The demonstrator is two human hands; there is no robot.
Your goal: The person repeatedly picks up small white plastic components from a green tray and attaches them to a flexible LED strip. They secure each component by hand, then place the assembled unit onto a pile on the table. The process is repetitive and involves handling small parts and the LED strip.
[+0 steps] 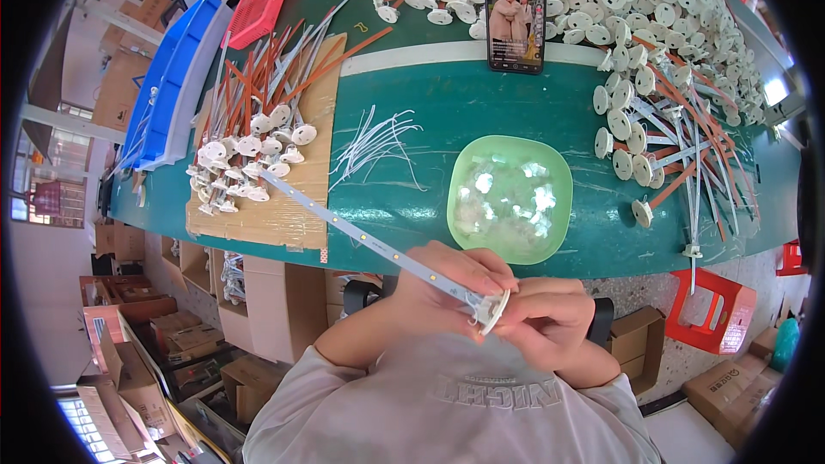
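Your left hand and right hand pinch a white disc on a long strip, fingers closed on it, before the green bowl, a phone behind, on the green table.

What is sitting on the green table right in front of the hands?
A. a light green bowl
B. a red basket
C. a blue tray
A: the light green bowl lies on the green table just beyond the left hand and right hand, which hold a white strip with a round white cap.
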